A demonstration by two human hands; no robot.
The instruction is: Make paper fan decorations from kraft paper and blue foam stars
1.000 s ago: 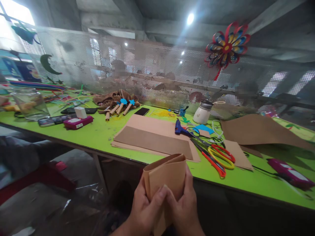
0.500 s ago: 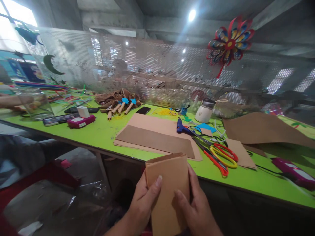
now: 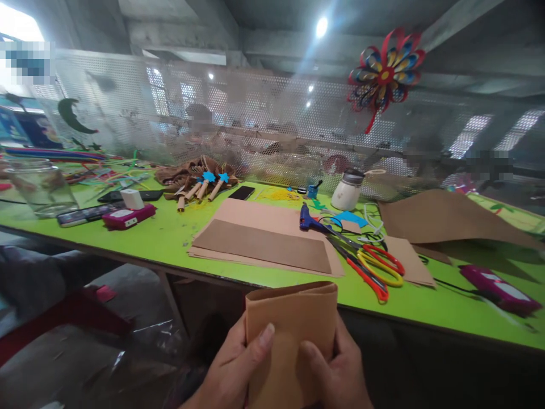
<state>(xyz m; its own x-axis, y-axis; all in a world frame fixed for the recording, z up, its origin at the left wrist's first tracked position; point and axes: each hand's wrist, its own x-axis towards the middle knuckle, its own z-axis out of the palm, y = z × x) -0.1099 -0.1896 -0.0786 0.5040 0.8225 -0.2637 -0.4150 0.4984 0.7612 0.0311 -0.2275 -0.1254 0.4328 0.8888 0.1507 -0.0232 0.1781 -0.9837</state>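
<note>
A folded piece of brown kraft paper point(image 3: 289, 318) is held upright between my two hands, in front of the table's near edge. My left hand point(image 3: 236, 363) grips its left side, the thumb lying flat on the front face. My right hand point(image 3: 338, 363) grips the right side, its thumb also pressed on the front. The fingers behind the paper are mostly hidden. At the top, the paper's folded layers stand slightly apart. Beyond it, a darker brown paper strip point(image 3: 259, 244) lies over lighter brown sheets point(image 3: 255, 209) on the green table point(image 3: 170, 241).
Right of the sheets lie a blue glue gun point(image 3: 307, 218), scissors with red and yellow handles point(image 3: 381, 267) and a red-orange-handled tool point(image 3: 370, 281). A white bottle point(image 3: 347, 192) stands behind. Power strips point(image 3: 500, 288), phones and a glass jar point(image 3: 40, 187) sit toward the sides. A perforated screen point(image 3: 264, 125) rises behind.
The folded paper has come down slightly in view and its top looks wider, with the layers a little more apart. Both hands keep their grip. The whole view has shifted slightly.
</note>
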